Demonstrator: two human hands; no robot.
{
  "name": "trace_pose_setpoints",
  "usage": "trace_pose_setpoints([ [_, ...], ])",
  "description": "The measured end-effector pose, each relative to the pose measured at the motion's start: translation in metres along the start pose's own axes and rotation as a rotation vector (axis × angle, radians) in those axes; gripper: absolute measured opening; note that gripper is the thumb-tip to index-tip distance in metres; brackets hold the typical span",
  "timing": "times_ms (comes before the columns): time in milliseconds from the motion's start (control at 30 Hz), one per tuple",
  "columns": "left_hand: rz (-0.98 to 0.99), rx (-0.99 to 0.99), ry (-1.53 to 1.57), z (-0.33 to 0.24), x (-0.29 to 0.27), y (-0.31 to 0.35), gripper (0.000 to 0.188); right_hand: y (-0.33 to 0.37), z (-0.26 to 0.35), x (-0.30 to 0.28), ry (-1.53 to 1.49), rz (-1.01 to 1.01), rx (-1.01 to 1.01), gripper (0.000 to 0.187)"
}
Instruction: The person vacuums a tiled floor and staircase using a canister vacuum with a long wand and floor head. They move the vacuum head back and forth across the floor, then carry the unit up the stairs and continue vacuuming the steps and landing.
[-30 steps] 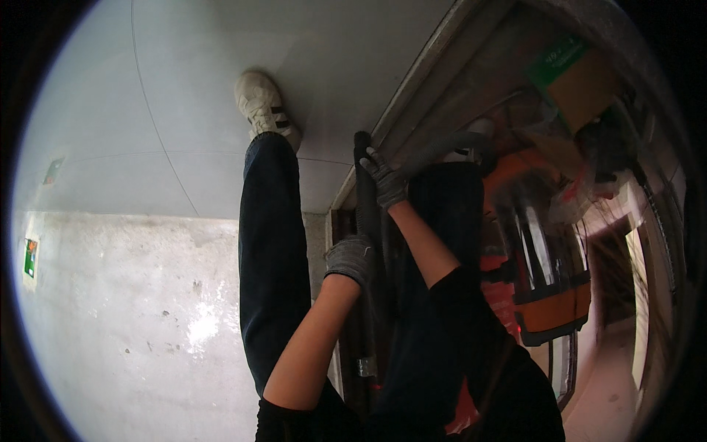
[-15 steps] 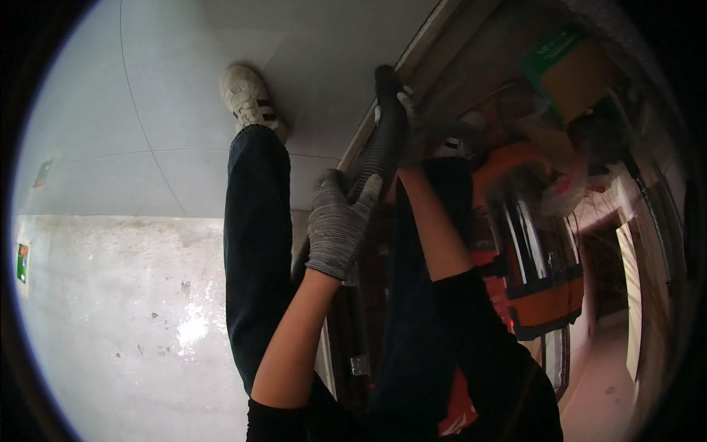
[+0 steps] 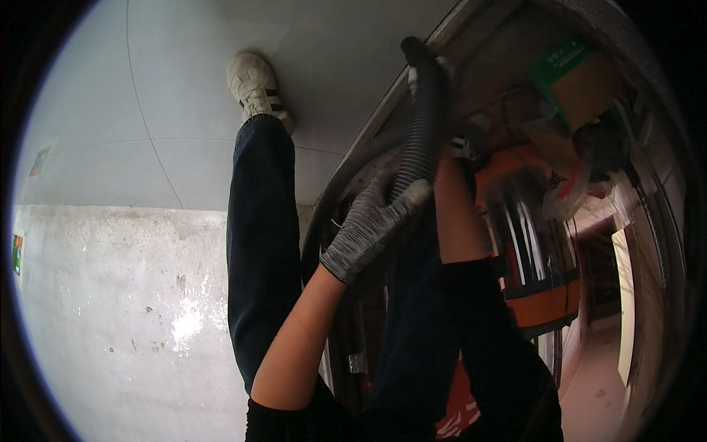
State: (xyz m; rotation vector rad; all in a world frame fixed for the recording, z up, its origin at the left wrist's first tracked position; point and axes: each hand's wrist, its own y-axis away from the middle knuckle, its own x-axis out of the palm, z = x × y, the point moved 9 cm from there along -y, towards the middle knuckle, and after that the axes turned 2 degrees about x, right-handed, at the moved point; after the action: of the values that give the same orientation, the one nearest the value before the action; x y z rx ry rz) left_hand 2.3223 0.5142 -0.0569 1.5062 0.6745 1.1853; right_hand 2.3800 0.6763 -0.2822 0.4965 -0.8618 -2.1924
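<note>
A black ribbed hose (image 3: pixel 421 140) runs up the middle of the view along a metal floor track (image 3: pixel 368 129). My left hand (image 3: pixel 364 225), in a grey knit glove, is shut around the hose's lower part. My right hand (image 3: pixel 429 74), also gloved, grips the hose near its far end; the hose partly hides its fingers. Both bare forearms come up from the lower edge. My leg in dark jeans ends in a white shoe (image 3: pixel 254 85) on the pale tiled floor (image 3: pixel 162 96).
An orange machine with shiny metal parts (image 3: pixel 541 295) stands right of the hose. A green and brown box (image 3: pixel 574 74) sits beyond it among dark clutter. A rough grey concrete surface (image 3: pixel 118 317) fills the lower left. A reddish passage (image 3: pixel 596 368) opens at lower right.
Both hands have moved farther along the track, carrying the hose with them. The left hand now sits higher on the hose, and the right hand has reached its far end.
</note>
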Motion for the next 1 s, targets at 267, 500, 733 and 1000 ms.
trace_pose_setpoints([
  [267,0.390,0.124,0.066,-0.040,0.020,0.023,0.071,-0.114,0.135,-0.009,0.762,0.091,-0.325,0.038],
  [500,0.684,-0.061,0.167,-0.019,0.056,0.033,0.050,-0.155,0.155,0.001,1.052,0.173,-0.295,0.040],
  [733,0.150,-0.114,-0.776,0.034,0.021,0.002,0.055,-0.161,0.142,0.013,1.182,0.183,-0.326,0.042],
  [1000,0.613,-0.511,-1.366,0.184,0.011,0.045,0.062,-0.098,0.088,0.029,1.059,0.272,-0.293,0.045],
])
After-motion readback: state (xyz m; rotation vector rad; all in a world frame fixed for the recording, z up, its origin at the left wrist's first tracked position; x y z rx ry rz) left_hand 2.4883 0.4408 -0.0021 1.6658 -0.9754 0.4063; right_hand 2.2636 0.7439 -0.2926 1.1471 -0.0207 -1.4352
